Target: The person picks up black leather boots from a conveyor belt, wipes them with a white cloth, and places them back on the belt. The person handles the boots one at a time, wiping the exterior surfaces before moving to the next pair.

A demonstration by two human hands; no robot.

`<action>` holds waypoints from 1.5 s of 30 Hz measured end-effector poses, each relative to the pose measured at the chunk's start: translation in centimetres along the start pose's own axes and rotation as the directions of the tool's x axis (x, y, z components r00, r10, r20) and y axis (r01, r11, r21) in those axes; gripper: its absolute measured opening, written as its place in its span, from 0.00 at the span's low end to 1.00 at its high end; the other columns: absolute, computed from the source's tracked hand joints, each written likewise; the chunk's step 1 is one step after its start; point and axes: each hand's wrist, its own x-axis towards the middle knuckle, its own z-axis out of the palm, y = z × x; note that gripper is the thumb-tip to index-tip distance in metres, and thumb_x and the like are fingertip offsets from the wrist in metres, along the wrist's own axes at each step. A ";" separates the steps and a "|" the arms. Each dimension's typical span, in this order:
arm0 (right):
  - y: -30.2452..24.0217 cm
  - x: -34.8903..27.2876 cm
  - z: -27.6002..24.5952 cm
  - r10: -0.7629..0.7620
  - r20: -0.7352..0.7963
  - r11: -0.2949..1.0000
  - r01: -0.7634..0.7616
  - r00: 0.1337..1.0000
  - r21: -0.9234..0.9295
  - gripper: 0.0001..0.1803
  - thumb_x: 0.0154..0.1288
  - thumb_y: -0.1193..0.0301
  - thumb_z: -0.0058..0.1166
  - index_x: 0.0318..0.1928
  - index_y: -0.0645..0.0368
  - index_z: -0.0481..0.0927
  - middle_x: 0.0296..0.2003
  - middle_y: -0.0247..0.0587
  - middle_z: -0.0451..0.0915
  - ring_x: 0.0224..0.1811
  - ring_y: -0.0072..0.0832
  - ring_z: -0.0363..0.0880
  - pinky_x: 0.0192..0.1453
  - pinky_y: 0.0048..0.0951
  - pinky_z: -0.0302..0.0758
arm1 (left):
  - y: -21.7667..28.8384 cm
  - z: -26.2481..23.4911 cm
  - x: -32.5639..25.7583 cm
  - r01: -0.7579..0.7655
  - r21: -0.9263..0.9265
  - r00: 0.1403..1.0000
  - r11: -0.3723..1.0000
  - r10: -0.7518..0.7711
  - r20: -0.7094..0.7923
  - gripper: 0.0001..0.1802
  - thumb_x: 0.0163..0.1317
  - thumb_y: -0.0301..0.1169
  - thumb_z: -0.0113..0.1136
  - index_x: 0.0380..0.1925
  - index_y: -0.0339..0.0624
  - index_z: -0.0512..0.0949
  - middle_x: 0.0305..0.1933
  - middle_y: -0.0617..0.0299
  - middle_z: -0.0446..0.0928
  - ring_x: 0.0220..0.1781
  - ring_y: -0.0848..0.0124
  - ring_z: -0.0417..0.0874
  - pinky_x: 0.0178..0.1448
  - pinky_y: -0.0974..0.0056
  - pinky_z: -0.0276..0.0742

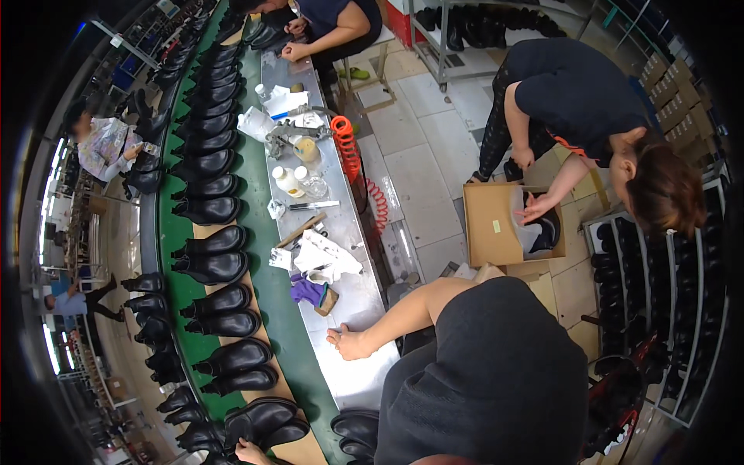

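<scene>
At the lower edge my left hand point(251, 452) is closed on a black leather boot point(246, 421), with part of the hand cut off by the frame. Another dark boot point(288, 434) lies right beside it. My right hand point(350, 343) rests on the bare metal worktop point(353, 380), fingers a little bent but apart, with nothing in them. Just beyond that hand are a tan block point(326, 301) and a purple cloth point(308, 290). A stained white cloth point(325, 254) lies further along the worktop.
Paired black boots line the green conveyor point(186, 310) on the left. White bottles point(287, 181), a spray gun point(285, 139) and a coiled orange hose point(344, 139) crowd the worktop's far half. At right, a co-worker point(577, 93) bends over an open carton point(492, 225) near shoe racks point(659, 310).
</scene>
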 end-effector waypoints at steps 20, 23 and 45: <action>8.6 -1.6 -8.1 0.401 -0.354 0.262 0.264 0.845 0.928 0.22 0.70 0.57 0.51 0.55 0.60 0.78 0.47 0.47 0.83 0.51 0.34 0.82 0.53 0.32 0.76 | 32.9 -17.1 -10.8 -0.925 -0.331 0.063 0.184 0.936 0.345 0.06 0.45 0.30 0.55 0.21 0.40 0.77 0.33 0.62 0.74 0.41 0.66 0.73 0.48 0.66 0.70; 5.4 -1.8 -6.8 0.142 -0.086 0.383 0.025 0.986 0.924 0.26 0.71 0.51 0.46 0.53 0.62 0.79 0.47 0.52 0.82 0.54 0.41 0.80 0.58 0.35 0.72 | 31.3 -14.2 -17.5 -0.850 -0.426 0.215 0.310 0.942 0.258 0.08 0.45 0.30 0.58 0.26 0.40 0.79 0.40 0.60 0.79 0.52 0.63 0.76 0.63 0.59 0.68; 1.9 -1.3 -6.9 -0.148 0.665 -0.538 -0.624 0.732 0.567 0.43 0.65 0.34 0.40 0.54 0.66 0.76 0.46 0.41 0.79 0.47 0.29 0.76 0.56 0.31 0.70 | 30.9 -14.6 -24.6 0.544 -0.622 0.546 -0.563 -0.326 0.772 0.47 0.68 0.67 0.23 0.59 0.33 0.70 0.44 0.61 0.75 0.43 0.72 0.76 0.57 0.63 0.66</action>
